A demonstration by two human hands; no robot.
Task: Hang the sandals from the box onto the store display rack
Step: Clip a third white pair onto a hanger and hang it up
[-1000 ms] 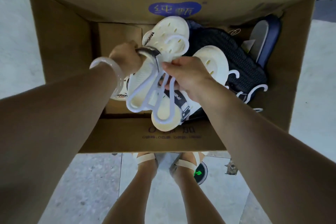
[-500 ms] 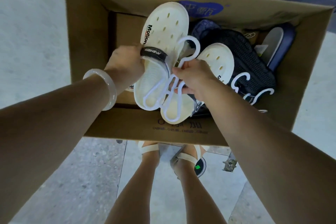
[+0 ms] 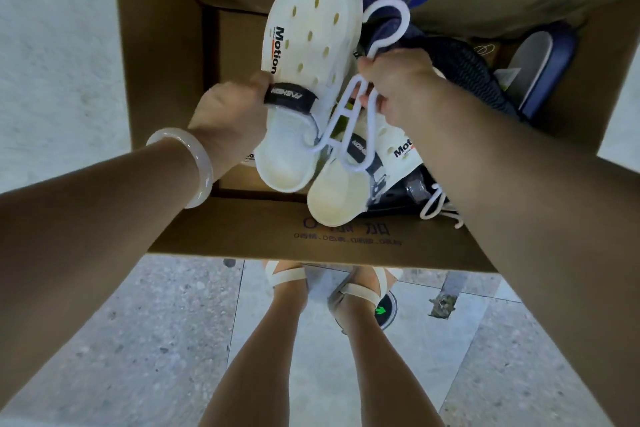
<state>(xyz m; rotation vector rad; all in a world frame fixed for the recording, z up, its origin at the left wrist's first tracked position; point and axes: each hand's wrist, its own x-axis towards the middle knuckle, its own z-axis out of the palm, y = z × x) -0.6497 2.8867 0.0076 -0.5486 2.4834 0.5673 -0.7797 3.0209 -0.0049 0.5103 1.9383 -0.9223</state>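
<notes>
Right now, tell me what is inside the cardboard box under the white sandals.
Inside the cardboard box: dark navy sandals and another white hanger. The white sandals and right hand cover whatever lies beneath.

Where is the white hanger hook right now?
In the head view, the white hanger hook sticks up just above the right hand, right of the white sandal the left hand holds, over the cardboard box.

White sandals [image 3: 311,55] on a hanger [image 3: 349,118], both hands' grip, above cardboard box [image 3: 162,45].
</notes>
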